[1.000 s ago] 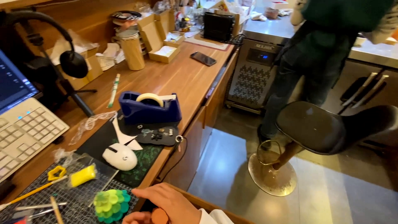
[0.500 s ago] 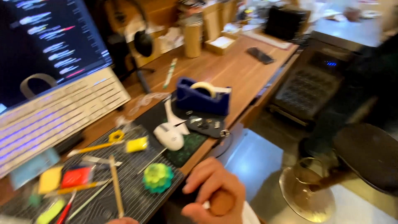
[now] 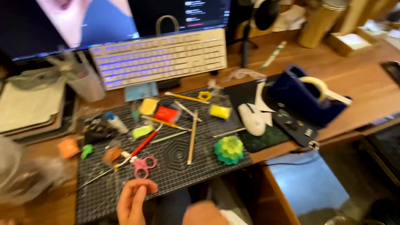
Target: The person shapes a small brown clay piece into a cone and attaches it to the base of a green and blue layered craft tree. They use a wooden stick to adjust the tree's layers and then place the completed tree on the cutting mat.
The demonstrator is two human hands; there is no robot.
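Nearest me, my left hand point(image 3: 132, 204) shows loosely curled fingers holding nothing, hovering over the near edge of the gridded cutting mat point(image 3: 175, 175). My right hand point(image 3: 204, 213) is a blur at the bottom edge; I cannot tell its state. Just beyond the left hand lie the pink scissors point(image 3: 141, 164). Right of them sits a green layered paper flower point(image 3: 229, 149), with a wooden stick point(image 3: 192, 137) between. Farther right: white mouse point(image 3: 251, 118), blue tape dispenser point(image 3: 306, 98). Farthest, a white keyboard point(image 3: 160, 56) rests on the wooden surface point(image 3: 366, 83).
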